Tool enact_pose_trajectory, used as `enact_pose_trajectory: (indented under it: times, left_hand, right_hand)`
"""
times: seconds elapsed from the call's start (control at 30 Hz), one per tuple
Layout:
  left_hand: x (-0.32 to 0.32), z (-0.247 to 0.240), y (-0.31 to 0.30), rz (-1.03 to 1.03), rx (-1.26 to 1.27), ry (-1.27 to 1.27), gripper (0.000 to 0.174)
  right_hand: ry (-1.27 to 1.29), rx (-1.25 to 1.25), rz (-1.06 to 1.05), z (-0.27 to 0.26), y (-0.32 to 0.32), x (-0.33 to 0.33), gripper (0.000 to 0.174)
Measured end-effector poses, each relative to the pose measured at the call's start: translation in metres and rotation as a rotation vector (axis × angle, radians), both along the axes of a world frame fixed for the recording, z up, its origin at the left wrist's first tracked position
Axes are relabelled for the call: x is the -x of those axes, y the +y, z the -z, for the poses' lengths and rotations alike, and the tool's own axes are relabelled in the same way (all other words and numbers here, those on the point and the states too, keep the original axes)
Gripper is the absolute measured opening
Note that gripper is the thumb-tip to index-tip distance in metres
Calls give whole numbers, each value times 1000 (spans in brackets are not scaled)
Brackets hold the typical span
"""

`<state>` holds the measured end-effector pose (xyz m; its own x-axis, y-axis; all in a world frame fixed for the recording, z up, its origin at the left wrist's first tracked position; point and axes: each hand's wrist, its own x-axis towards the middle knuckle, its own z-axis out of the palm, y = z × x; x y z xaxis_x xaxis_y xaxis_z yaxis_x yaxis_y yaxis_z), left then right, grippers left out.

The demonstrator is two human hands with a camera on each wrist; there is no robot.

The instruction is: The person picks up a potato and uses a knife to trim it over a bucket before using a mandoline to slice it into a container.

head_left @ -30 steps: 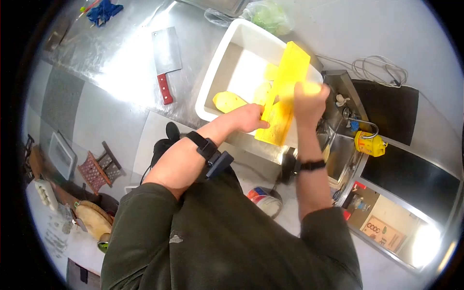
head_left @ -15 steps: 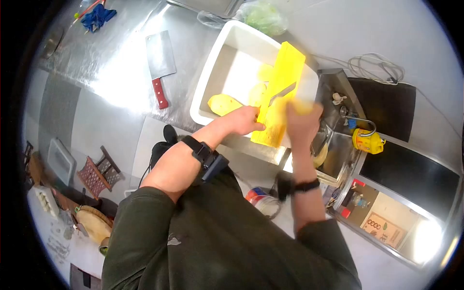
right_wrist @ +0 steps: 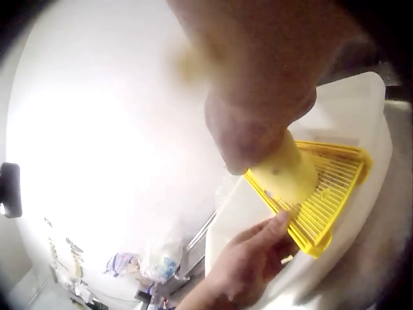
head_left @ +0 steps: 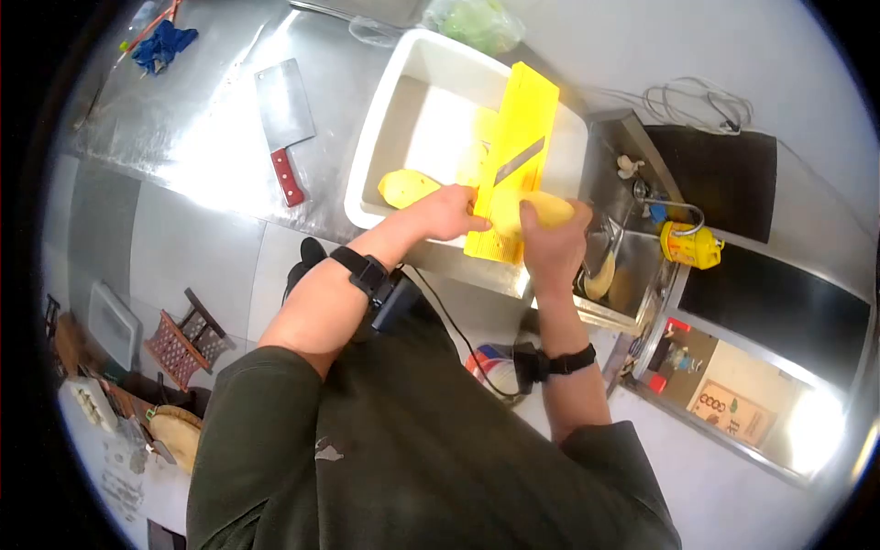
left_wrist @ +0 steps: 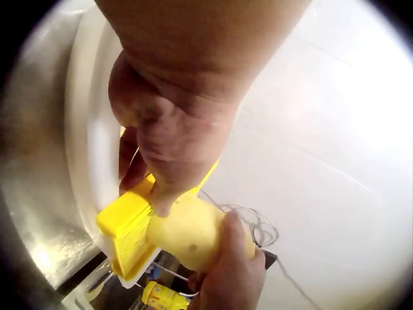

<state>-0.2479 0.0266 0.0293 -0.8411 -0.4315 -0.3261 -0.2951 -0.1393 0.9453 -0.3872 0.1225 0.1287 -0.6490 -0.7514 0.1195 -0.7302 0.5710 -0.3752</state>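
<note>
A yellow mandoline slicer (head_left: 533, 103) slants across the white tub (head_left: 360, 174), its diagonal metal blade showing. My left hand (head_left: 447, 213) grips the slicer's near part by its left edge, thumb on top. In my right hand (head_left: 555, 249) is a peeled potato (left_wrist: 187, 236), held against the ribbed face below the blade. The right wrist view shows this potato (right_wrist: 293, 177) lying on the slicer's ridges, close to the left thumb. Inside the tub, another peeled potato (head_left: 403, 188) lies near the left wall, and pale yellow pieces (head_left: 471, 165) lie partly behind the slicer.
A cleaver (head_left: 287, 105) with a red handle lies on the steel counter left of the tub. Behind the tub sits a plastic bag of greens (head_left: 477, 23). To the right are a steel sink (head_left: 632, 289) with a tap and a yellow container (head_left: 690, 246).
My right hand has slid the potato along the slicer toward me, uncovering the blade. My left hand keeps its grip on the slicer. The whole head view has shifted slightly.
</note>
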Motion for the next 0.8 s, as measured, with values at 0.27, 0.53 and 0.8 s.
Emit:
enact_pose_trajectory:
  times: [0.27, 0.53, 0.8]
  left_hand:
    - [-3, 0, -5, 32, -13, 3, 40]
    - [-4, -3, -4, 34, 60, -30, 38]
    - [3, 11, -13, 30, 22, 12, 37]
  right_hand:
    - [-83, 25, -215, -8, 11, 5, 69]
    - [209, 155, -346, 25, -40, 36, 67]
    - [32, 150, -253, 16, -98, 54, 65]
